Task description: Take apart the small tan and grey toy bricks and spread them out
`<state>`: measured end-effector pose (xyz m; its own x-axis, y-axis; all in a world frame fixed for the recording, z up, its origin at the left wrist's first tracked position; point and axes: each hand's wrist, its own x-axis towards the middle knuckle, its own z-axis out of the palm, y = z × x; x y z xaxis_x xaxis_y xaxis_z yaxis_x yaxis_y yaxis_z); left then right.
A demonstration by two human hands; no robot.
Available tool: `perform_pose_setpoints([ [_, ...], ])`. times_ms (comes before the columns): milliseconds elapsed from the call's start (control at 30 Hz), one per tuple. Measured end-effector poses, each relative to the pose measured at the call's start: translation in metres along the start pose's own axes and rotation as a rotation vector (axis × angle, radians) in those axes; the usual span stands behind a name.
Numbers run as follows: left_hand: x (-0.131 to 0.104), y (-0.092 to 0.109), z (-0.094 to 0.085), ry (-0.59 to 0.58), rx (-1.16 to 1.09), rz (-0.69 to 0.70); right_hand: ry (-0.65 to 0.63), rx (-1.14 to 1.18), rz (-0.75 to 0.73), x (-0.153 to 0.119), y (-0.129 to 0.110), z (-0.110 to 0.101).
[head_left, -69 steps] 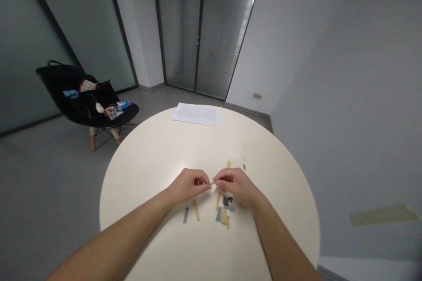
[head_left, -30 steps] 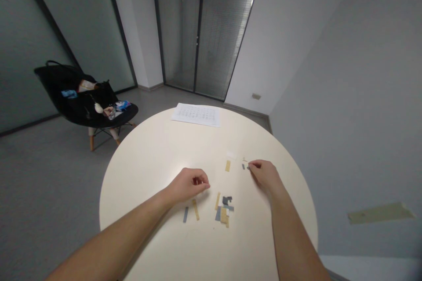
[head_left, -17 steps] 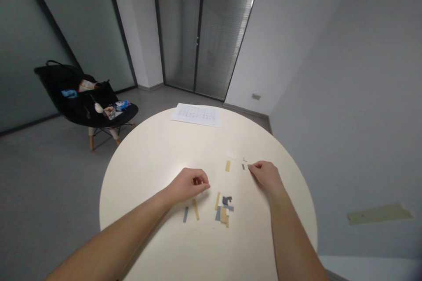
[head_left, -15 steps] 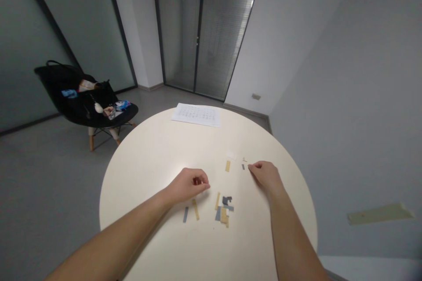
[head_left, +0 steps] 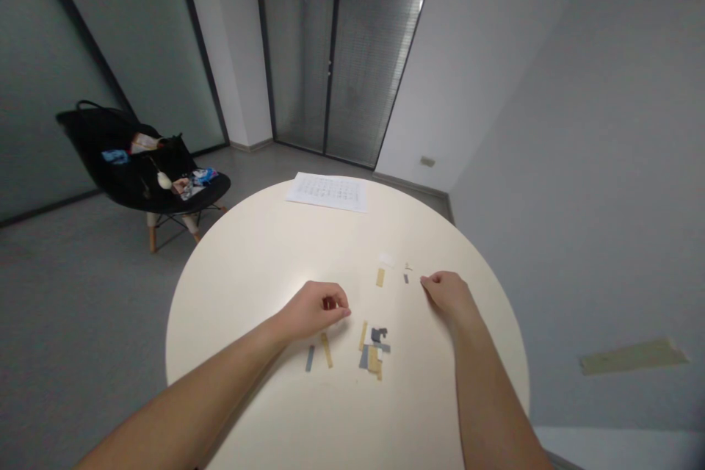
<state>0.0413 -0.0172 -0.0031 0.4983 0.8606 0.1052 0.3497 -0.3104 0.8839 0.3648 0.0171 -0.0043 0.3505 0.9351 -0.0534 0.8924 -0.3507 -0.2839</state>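
My left hand (head_left: 319, 308) rests over the white round table (head_left: 247, 250), its fingers curled and thumb and index tips close together; nothing shows in them. Just below it lie a grey strip (head_left: 310, 358) and a tan strip (head_left: 327, 350). My right hand (head_left: 449, 295) has its fingertips pinched at the tabletop; whatever they may hold is too small to make out. Left of those fingertips are a small dark grey piece (head_left: 406, 279) and a tiny light scrap (head_left: 407, 266). A tan rectangle (head_left: 380, 277) lies flat between the two hands.
Near the table's middle lies an overlapping cluster of pieces: a dark grey one (head_left: 376, 335), a blue-grey one (head_left: 364, 357), a tan one (head_left: 373, 359). A printed sheet (head_left: 327, 192) sits at the far edge. A black chair (head_left: 104, 176) with items stands left.
My right hand has shifted slightly right, away from the small dark grey piece, which now lies apart from its fingertips. The left hand has not moved.
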Motion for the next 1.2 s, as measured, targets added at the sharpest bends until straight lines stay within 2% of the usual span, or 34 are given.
perform_pose_setpoints([
  [333, 0.000, 0.000, -0.001, -0.020, -0.012, 0.004, -0.004, -0.053, -0.007, 0.000, 0.001, 0.001],
  [967, -0.001, 0.000, 0.000, -0.047, -0.011, -0.015, 0.109, 0.044, -0.005, 0.000, 0.009, -0.004],
  [1200, 0.000, 0.001, 0.000, -0.057, -0.001, -0.022, 0.128, -0.012, 0.015, 0.004, 0.012, -0.001],
])
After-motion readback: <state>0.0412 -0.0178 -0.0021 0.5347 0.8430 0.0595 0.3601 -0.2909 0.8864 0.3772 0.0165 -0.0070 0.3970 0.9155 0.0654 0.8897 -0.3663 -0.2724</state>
